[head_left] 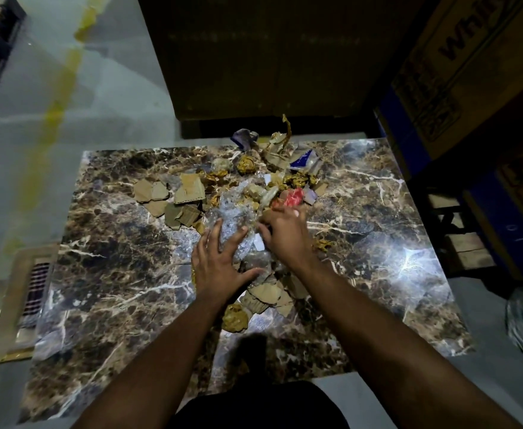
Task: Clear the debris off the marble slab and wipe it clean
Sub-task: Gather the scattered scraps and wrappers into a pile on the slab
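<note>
Near edge of slab [105, 274] bare marble; debris [254, 193] runs mid-slab to far edge. Left hand [220, 261] lies flat, fingers spread wide, pressing clear plastic wrap [232, 218]. Right hand [285, 233] curls its fingers into the pile, seems to pinch scraps; exact grip hard to tell. Cardboard bits [173, 193] left of centre, red wrapper [294, 196] beyond. Best: rake everything inward, bunch the wrap around small bits, lift together. No cloth seen.
</note>
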Demonstrator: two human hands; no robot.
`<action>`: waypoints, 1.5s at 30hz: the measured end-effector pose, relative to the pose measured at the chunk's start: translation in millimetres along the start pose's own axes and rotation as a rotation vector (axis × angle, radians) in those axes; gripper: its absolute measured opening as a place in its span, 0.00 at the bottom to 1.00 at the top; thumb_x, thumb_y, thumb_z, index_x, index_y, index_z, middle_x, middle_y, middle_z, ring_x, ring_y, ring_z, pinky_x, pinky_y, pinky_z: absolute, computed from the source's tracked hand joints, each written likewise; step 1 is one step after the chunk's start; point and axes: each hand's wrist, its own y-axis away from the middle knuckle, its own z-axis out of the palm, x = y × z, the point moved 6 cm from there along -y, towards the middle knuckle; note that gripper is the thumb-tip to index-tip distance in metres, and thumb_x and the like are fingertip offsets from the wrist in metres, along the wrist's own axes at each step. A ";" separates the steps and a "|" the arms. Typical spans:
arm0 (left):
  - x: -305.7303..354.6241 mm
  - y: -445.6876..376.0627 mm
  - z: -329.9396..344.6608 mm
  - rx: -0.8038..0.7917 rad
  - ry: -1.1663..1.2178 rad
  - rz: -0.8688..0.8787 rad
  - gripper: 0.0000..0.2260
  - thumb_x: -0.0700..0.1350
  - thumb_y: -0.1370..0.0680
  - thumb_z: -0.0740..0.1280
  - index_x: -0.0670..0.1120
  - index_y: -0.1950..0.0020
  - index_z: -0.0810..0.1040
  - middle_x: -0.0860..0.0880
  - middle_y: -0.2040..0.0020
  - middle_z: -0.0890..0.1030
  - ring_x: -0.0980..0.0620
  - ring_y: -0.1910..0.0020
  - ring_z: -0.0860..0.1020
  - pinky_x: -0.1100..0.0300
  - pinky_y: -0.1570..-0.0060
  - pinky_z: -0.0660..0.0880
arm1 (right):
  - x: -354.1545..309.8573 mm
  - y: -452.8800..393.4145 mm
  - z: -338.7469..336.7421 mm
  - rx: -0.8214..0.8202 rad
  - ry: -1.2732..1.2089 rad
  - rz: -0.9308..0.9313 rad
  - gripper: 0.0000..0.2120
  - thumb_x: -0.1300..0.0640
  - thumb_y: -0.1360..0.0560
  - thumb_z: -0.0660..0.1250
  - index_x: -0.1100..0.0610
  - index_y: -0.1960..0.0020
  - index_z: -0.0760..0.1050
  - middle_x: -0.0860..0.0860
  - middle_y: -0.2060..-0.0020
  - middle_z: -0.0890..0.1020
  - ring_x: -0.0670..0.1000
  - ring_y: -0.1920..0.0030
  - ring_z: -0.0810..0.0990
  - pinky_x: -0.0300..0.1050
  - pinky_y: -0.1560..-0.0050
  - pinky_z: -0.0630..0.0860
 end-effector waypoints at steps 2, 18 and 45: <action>-0.3 -0.2 -0.4 0.011 -0.005 0.011 0.46 0.79 0.37 0.65 0.71 0.23 0.52 0.52 0.18 0.46 0.40 0.22 0.54 0.33 0.28 0.59 | 6.1 6.3 14.3 -0.068 -0.065 -0.019 0.14 0.48 0.17 0.63 0.49 0.35 0.79 0.46 0.30 0.78 0.53 0.26 0.68 0.56 0.23 0.56; -1.5 -3.8 0.6 -0.006 0.000 -0.042 0.46 0.78 0.39 0.68 0.71 0.24 0.55 0.53 0.18 0.46 0.42 0.21 0.51 0.33 0.26 0.56 | 64.8 -141.2 -85.2 0.314 0.056 -0.199 0.24 0.37 0.28 0.67 0.46 0.36 0.73 0.54 0.38 0.71 0.55 0.36 0.69 0.59 0.36 0.67; -3.7 -6.6 5.1 0.005 0.019 -0.029 0.47 0.82 0.39 0.62 0.68 0.22 0.58 0.51 0.18 0.49 0.43 0.21 0.53 0.33 0.26 0.55 | 146.2 -158.1 -7.6 -0.656 0.366 -0.177 0.35 0.16 0.33 0.39 0.20 0.27 0.51 0.45 0.18 0.55 0.66 0.22 0.55 0.72 0.25 0.50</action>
